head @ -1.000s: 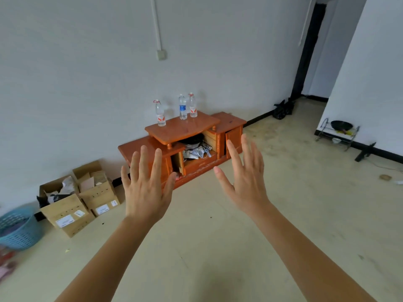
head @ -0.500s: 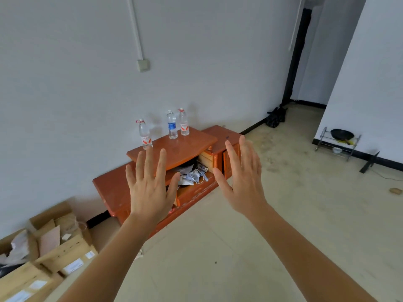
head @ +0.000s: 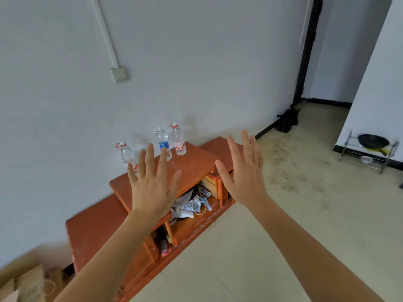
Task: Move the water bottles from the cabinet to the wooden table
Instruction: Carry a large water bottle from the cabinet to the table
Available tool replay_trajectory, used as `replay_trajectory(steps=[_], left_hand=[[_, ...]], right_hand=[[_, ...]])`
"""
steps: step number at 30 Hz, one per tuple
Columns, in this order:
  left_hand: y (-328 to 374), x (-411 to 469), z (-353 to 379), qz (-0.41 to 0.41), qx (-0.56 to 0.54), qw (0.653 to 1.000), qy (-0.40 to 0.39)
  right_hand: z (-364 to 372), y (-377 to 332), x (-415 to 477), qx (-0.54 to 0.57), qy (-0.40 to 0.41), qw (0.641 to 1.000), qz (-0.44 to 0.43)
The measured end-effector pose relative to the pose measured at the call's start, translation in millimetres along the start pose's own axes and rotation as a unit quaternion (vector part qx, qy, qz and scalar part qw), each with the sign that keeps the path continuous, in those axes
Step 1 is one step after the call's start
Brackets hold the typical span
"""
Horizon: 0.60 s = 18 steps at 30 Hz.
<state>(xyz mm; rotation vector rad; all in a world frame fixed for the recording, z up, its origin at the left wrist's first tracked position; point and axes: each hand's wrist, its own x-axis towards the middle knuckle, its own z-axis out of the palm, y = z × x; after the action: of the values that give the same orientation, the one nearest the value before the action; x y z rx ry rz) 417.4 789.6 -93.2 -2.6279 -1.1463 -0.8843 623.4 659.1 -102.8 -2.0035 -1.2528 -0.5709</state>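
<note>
Room: bare white wall and pale floor; a low orange-brown wooden cabinet (head: 96,232) stands against the wall.
Bottles: three stand upright on the cabinet's raised top. A lone clear plastic bottle (head: 127,154) is near the left back corner. A blue-labelled clear bottle (head: 162,142) and a red-labelled clear bottle (head: 179,140) stand just beside each other at the back edge.
Left hand (head: 152,186): raised, back to the camera, fingers (head: 150,158) straight and spread wide, holding nothing. It partly hides the lone clear plastic bottle.
Right hand (head: 244,175): the same pose, empty, before the cabinet's right end.
Change: the cabinet looms larger than a second ago, and the brown cardboard boxes (head: 28,284) have slid to the lower left corner. The person has walked closer with the hands' pose unchanged.
Meaning: the approach looks nearly done. No bottle is gripped yet, so all three remain to carry, and the destination is not in view.
</note>
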Motion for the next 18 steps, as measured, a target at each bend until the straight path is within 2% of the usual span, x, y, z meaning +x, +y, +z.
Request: replay_trajectory(steps=[6,11,18], left_hand=[[-26,99,64,-0.044,-0.005,0.999,0.005],[-57,166,142,-0.06,-0.015,0.998,-0.025],[-120,300,261,-0.09,-0.05,0.993,-0.053]], right_hand=[[71,35,102,-0.003,-0.025,0.999,-0.025],[159,68,163,0.006,-0.056,0.998,-0.035],[293,96,293,-0.021,-0.102,0.993,-0.05]])
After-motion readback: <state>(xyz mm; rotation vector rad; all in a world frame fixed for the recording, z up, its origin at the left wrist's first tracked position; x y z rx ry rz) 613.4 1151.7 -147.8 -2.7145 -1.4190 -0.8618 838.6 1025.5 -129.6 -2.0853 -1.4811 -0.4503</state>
